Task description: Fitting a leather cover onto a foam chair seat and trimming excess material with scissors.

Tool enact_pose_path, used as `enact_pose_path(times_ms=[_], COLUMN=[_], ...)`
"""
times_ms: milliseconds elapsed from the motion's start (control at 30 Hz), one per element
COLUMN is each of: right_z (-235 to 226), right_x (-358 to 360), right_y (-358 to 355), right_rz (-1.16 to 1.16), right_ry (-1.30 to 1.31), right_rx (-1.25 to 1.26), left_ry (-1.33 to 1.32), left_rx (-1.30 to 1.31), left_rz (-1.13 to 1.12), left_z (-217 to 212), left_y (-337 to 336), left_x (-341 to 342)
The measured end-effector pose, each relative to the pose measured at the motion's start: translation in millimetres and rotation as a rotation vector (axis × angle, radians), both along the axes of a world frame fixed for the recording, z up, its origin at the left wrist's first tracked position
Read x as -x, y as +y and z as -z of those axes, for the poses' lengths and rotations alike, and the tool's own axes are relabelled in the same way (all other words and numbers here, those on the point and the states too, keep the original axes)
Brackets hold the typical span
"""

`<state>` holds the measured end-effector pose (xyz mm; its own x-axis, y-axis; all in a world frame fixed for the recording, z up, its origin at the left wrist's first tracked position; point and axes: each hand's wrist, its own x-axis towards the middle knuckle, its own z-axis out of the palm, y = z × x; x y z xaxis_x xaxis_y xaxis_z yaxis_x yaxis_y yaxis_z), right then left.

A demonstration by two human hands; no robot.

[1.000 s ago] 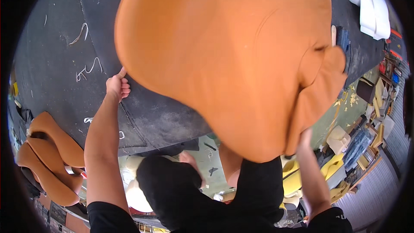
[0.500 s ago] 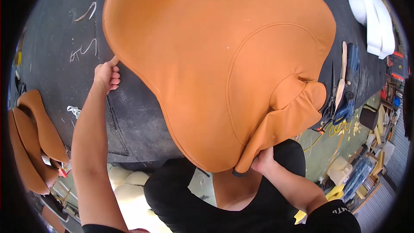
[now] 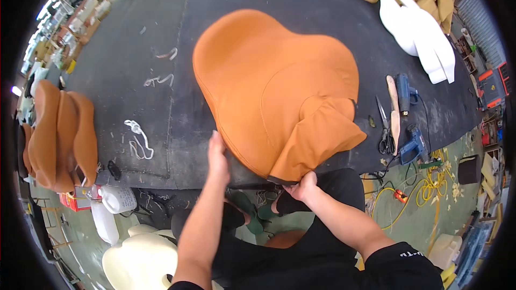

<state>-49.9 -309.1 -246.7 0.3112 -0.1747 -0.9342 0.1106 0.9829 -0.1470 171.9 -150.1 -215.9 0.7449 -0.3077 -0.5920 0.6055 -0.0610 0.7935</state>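
Observation:
An orange-brown upholstered chair shell (image 3: 236,64) with curved stitching lies on the dark table. At its near right end, a loose wrinkled sleeve of the leather cover (image 3: 317,134) is bunched up, ending in a dark edge close to the table's front. My right hand (image 3: 303,184) is closed on the leather cover at that lower edge, its fingertips partly hidden beneath. Against the shell's near left edge, my left hand (image 3: 217,158) rests upright with its fingers stretched out.
Right of the shell lie scissors (image 3: 385,129), a wooden-handled tool (image 3: 395,118), a blue heat gun (image 3: 403,94) and a blue power tool (image 3: 414,145) with cords. White padding (image 3: 416,32) is at the far right. More brown padded pieces (image 3: 67,134) stand at the left edge.
The shell now lies farther off and flatter on the table. My left hand has come off its far left edge and moved nearer; my right hand stays at the cover's lower edge.

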Motion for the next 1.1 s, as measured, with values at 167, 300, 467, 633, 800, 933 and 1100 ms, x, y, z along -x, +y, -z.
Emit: enact_pose_path(times_ms=[167, 300, 467, 633, 800, 933, 1100], right_z=[27.5, 4.5, -70.7, -39.4, -133.3, -134.5, -116.5], right_x=[-0.2, 29.0, 80.2, 86.6, 130.2, 141.1, 128.3], right_y=[22.4, 75.8, 139.2, 129.8, 50.2, -3.2, -76.2], right_rz=[0.104, 0.102, -0.119, -1.36, -1.266, -0.902, -0.824], right_ry=[0.063, 0.013, -0.393, -0.349, -0.314, 0.299, 0.583], right_rx=[0.057, -0.012, -0.234, 0.611, 1.582, 2.163, 1.801], left_ry=[-0.179, -0.191, -0.058, -0.37, -0.598, -0.426, -0.511], left_rx=[0.147, 0.183, 0.185, 0.041, -0.238, -0.311, -0.483], left_rz=[-0.097, -0.167, -0.225, -0.359, -0.139, -0.15, -0.059], left_z=[20.7, -34.6, -74.6, -46.4, -56.3, -74.4, -71.5], left_y=[-6.2, 26.9, 87.2, 111.0, 123.2, 92.2, 72.9], left_x=[35.9, 74.1, 114.3, 113.4, 108.7, 107.4, 157.9])
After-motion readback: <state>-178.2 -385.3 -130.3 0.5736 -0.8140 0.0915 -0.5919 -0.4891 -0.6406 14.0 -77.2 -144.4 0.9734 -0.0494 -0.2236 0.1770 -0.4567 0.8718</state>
